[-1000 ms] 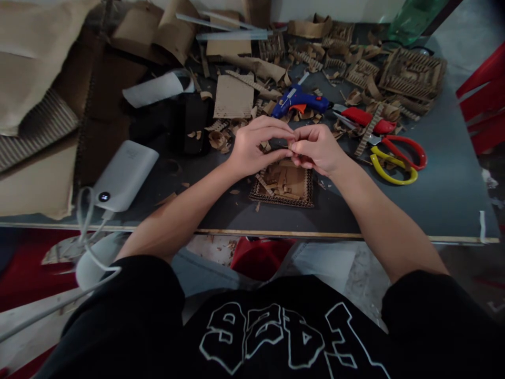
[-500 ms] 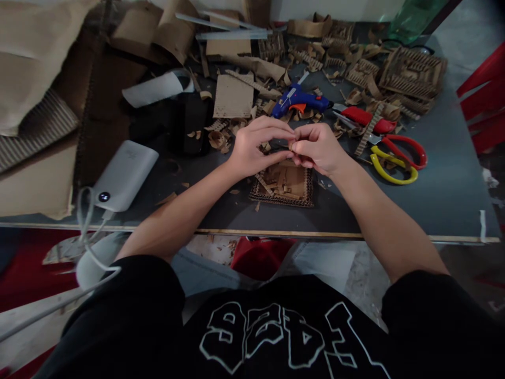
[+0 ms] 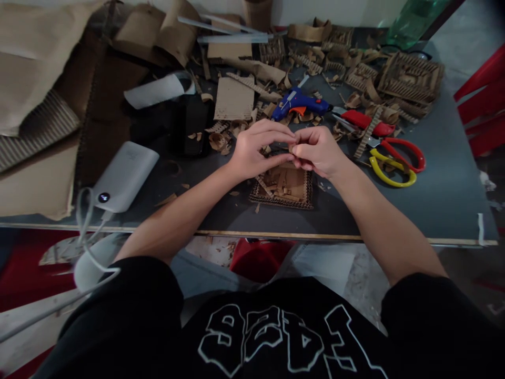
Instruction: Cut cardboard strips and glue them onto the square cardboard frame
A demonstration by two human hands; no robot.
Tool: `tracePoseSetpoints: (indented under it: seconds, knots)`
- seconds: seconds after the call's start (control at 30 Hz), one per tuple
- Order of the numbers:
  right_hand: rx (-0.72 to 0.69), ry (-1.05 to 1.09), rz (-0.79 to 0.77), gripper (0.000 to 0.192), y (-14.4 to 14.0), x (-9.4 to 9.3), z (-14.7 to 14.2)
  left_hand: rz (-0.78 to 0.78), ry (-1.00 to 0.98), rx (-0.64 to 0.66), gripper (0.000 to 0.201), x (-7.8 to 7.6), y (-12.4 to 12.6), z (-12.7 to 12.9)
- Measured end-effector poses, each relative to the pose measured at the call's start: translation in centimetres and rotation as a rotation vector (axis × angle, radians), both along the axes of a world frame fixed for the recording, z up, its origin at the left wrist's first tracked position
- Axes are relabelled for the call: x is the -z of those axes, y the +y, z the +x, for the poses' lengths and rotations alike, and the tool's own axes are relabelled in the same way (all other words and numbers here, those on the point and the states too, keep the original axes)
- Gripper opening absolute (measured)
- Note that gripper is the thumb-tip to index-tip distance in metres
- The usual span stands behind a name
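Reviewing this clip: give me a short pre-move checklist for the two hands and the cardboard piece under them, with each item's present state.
1. Small cardboard bit pinched between both hands: ok, though mostly hidden by fingers.
2. Left hand grip closed on the bit: ok.
3. Right hand grip closed on the bit: ok.
4. Square cardboard piece lies flat on the table just below the hands: ok.
5. Blue glue gun within reach behind the hands: ok; whether it is hot, cannot tell.
6. Scissors lie apart from the right hand: ok.
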State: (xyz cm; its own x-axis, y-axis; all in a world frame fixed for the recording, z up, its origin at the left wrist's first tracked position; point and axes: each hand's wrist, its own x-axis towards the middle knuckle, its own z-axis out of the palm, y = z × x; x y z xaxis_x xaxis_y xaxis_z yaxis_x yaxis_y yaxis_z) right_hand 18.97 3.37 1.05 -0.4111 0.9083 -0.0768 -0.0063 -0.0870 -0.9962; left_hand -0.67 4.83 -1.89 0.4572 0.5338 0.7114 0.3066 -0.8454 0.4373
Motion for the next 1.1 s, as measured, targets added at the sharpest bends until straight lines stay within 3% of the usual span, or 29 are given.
tracePoseSetpoints:
  seconds: [0.3, 0.6, 1.1]
  knots:
    - [0.020, 0.015, -0.024, 0.004, 0.06, -0.09, -0.22, 0.067, -0.029, 0.042, 0.032, 0.09, 0.20, 0.15]
    - [0.022, 0.056, -0.037, 0.024, 0.17, -0.38, -0.28, 0.053, -0.101, -0.017, 0.030, 0.56, 0.63, 0.14]
    - [0.045, 0.105, -0.004, 0.038, 0.06, -0.62, -0.48, 0.027, -0.142, -0.007, 0.025, 0.59, 0.56, 0.11]
